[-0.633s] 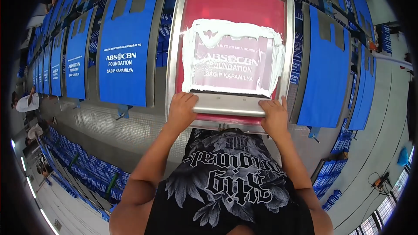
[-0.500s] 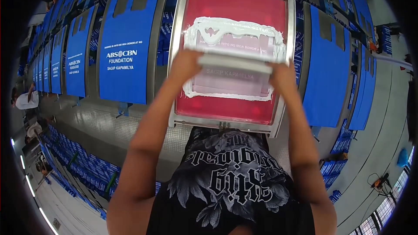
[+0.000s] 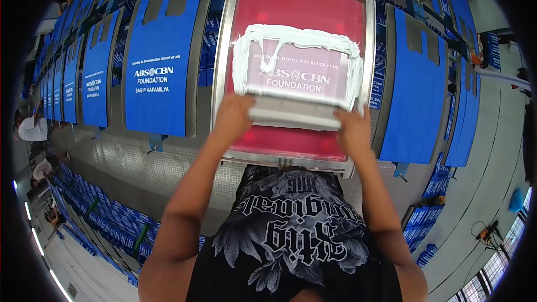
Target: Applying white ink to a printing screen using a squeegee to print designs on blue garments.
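Symmetrically, both arms (image 3: 193, 198) reach forward, elbows flared outward. The left hand (image 3: 235, 115) is clasped round the left end of a metal squeegee (image 3: 293, 112); the right hand (image 3: 353, 132) grasps the other end, one finger sticking up. The squeegee spans between the hands, over a red screen (image 3: 302, 5) in a metal frame (image 3: 222, 61). White paste (image 3: 333, 41) lies just beyond them.
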The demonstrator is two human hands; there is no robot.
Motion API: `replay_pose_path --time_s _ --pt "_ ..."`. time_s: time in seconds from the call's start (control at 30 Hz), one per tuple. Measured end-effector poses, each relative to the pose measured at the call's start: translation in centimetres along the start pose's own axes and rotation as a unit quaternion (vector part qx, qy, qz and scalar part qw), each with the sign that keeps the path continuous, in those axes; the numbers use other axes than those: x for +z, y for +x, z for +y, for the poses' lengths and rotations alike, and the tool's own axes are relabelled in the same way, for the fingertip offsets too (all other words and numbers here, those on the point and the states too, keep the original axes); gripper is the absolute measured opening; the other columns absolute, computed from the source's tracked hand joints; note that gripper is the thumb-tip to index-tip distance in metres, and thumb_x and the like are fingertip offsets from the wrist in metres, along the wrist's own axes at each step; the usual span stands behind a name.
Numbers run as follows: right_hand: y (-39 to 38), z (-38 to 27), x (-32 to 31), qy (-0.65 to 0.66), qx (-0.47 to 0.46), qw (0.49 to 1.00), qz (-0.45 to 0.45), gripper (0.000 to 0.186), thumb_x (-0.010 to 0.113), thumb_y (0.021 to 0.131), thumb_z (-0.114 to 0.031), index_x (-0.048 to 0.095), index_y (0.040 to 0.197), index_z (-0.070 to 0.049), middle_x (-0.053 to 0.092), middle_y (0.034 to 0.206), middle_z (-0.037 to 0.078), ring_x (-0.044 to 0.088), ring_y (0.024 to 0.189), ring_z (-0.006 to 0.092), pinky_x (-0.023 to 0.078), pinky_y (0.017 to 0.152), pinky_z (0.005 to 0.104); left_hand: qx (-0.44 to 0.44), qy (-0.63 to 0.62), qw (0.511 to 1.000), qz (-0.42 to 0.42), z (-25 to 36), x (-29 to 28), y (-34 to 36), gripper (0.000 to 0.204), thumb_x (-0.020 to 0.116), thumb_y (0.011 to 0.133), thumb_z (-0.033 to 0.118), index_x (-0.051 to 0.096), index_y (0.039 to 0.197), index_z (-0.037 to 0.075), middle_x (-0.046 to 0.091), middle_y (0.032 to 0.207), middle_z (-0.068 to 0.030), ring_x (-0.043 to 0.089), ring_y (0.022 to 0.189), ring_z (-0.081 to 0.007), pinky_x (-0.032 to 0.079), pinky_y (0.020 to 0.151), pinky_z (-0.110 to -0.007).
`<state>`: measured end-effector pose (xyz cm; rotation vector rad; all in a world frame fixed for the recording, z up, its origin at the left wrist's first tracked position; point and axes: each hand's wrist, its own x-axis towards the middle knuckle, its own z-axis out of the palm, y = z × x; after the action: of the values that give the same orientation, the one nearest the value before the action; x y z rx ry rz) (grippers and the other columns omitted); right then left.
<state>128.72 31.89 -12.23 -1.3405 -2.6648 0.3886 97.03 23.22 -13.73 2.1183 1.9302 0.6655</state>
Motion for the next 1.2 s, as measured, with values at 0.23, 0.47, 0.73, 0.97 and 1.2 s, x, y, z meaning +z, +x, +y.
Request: replay_pose_path --time_s 0.23,0.47,0.73,0.97,1.2 --pt "18.6 5.8 -4.2 -0.083 0.022 0.989 -0.122 0.039 0.059 0.067 -0.010 0.065 0.105 -0.015 0.068 0.088 0.011 0.064 0.087 0.0277 0.044 0.091 0.0440 -0.059 0.074 0.992 -0.085 -4.4 -2.6 18.3 0.039 0.080 0.061 0.032 0.069 0.090 0.007 0.067 0.080 -0.0133 0.064 0.078 -0.0326 0.050 0.072 -0.041" --pt "21.0 6.3 -9.5 0.034 -0.013 0.991 -0.131 0.043 0.062 0.062 -0.008 0.064 0.104 -0.009 0.066 0.090 0.018 0.064 0.087 0.0330 0.050 0.079 0.0381 -0.039 0.132 0.981 0.134 -0.6 -6.7 14.8 0.061 0.077 0.067 0.028 0.053 0.119 0.007 0.062 0.105 -0.0184 0.060 0.093 -0.0317 0.047 0.081 -0.038" --pt "23.3 7.4 -5.7 0.006 -0.052 0.987 -0.155 0.054 0.070 0.058 -0.014 0.062 0.111 -0.003 0.065 0.097 0.019 0.062 0.092 0.0344 0.048 0.084 0.0368 -0.336 -0.319 0.784 -0.412 8.8 3.7 -12.1 0.054 0.057 0.085 0.052 0.062 0.079 -0.001 0.059 0.066 -0.0090 0.056 0.063 -0.0189 0.045 0.061 -0.034" --pt "23.9 2.6 -4.9 -0.044 -0.075 0.992 -0.091 0.051 0.055 0.063 -0.008 0.062 0.114 -0.008 0.062 0.109 0.017 0.059 0.102 0.0337 0.046 0.091 0.0380 -0.329 -0.550 0.718 -0.271 10.7 7.3 -15.5 0.046 0.051 0.093 0.042 0.062 0.076 0.000 0.056 0.067 0.0023 0.047 0.064 -0.0062 0.041 0.058 -0.024" --pt "13.9 -2.7 -6.4 -0.041 -0.040 0.993 -0.107 0.056 0.052 0.061 0.000 0.061 0.115 -0.010 0.063 0.106 0.018 0.059 0.101 0.0331 0.047 0.087 0.0390 -0.289 -0.567 0.714 -0.293 12.0 3.6 -13.4 0.046 0.047 0.094 0.044 0.063 0.075 0.005 0.056 0.064 0.0003 0.051 0.058 -0.0071 0.041 0.053 -0.021"
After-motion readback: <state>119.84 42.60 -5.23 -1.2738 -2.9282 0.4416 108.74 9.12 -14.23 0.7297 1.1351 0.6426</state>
